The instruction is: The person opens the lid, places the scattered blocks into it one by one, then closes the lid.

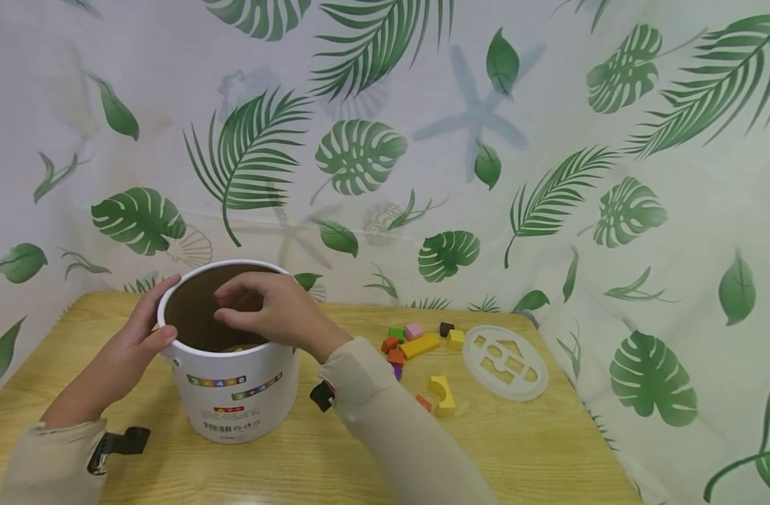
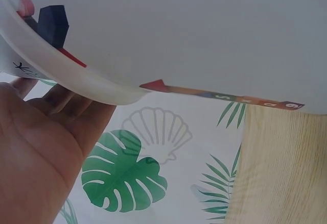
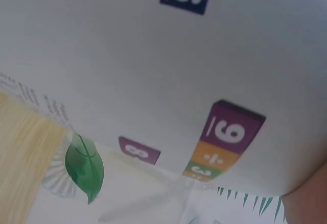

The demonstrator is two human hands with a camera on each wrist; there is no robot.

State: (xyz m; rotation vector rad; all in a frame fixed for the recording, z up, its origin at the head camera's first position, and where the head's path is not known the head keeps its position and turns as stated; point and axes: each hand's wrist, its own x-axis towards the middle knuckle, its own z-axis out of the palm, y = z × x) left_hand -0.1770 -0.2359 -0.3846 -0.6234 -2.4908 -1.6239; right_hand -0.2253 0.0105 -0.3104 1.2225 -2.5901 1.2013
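A white bucket (image 1: pixel 233 400) printed with sums stands upright on the wooden table, its open top facing up. My left hand (image 1: pixel 129 344) grips its rim at the left, thumb on the near side and fingers farther back. In the left wrist view the left palm (image 2: pixel 46 147) lies against the bucket's outer wall (image 2: pixel 204 40). My right hand (image 1: pixel 280 308) hangs over the bucket's mouth, fingers loosely bent, a gap between thumb and fingertips and nothing seen in it. A bit of yellow (image 1: pixel 236 348) shows deep inside. The right wrist view is mostly filled by the bucket's printed side (image 3: pixel 127 71).
Right of the bucket lie several loose blocks, among them a long yellow block (image 1: pixel 419 346), a pink block (image 1: pixel 414 331) and a yellow arch block (image 1: pixel 444 396). A white oval lid with shaped holes (image 1: pixel 530 382) lies near the table's right edge. A leaf-print cloth (image 1: pixel 385 231) hangs behind.
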